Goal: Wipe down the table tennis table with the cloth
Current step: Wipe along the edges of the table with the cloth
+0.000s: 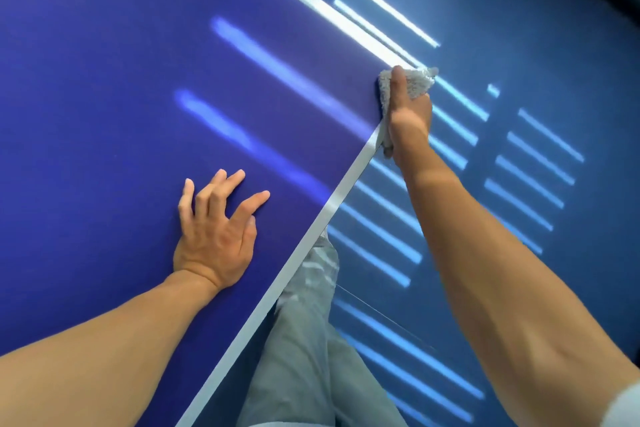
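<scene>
A grey, nubby cloth [415,83] is gripped in the right hand [410,121], bunched under the thumb and curled fingers. It is pressed over the corner of the table tennis table [104,80], where two white edge lines [322,215] meet. The deep blue top is streaked with pale light reflections. The left hand [214,236] is laid on the top, fingers spread wide, well apart from the cloth.

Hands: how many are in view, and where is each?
2. The left hand rests spread on the blue table; the right hand grips the cloth at the table's corner.
</scene>
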`<state>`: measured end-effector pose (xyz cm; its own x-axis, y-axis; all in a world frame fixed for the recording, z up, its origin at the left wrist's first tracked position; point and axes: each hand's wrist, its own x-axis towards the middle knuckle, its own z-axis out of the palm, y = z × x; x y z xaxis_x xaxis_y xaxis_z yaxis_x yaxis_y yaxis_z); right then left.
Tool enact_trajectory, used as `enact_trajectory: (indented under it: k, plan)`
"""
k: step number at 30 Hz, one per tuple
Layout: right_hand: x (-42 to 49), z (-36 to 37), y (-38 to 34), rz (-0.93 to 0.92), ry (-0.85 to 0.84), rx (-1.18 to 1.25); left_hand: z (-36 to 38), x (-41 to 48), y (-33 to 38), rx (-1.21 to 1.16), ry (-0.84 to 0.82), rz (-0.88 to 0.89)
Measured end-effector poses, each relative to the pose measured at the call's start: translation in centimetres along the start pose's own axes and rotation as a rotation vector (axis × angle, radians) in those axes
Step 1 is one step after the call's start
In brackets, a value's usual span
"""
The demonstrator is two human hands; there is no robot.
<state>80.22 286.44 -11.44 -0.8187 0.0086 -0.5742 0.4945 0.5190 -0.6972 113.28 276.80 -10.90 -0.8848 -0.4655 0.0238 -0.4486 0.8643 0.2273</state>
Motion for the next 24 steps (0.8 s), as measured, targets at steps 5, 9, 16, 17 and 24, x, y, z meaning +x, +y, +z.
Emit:
enact_trajectory:
  k: [5,9,16,17,24]
  plan:
    - [-1.4,-0.3,1.7,0.023,-0.024,0.072,0.0,0.1,-0.1,-0.009,-0.023,-0.014]
    - [-4.0,-0.6,4.0,0.091,-0.075,0.079,0.2,-0.2,0.0,-0.007,-0.052,-0.034]
    - [-3.5,-2.3,1.9,0.031,-0.193,-0.044,-0.4,0.1,0.4,-0.024,-0.027,-0.085]
    - [-2.3,-2.4,1.0,0.02,-0.187,-0.065,-0.4,0.2,0.4,-0.029,-0.027,-0.092]
    - [6.4,-3.7,-5.8,-0.062,-0.438,-0.395,-1.4,4.9,2.7,-0.018,0.058,-0.331]
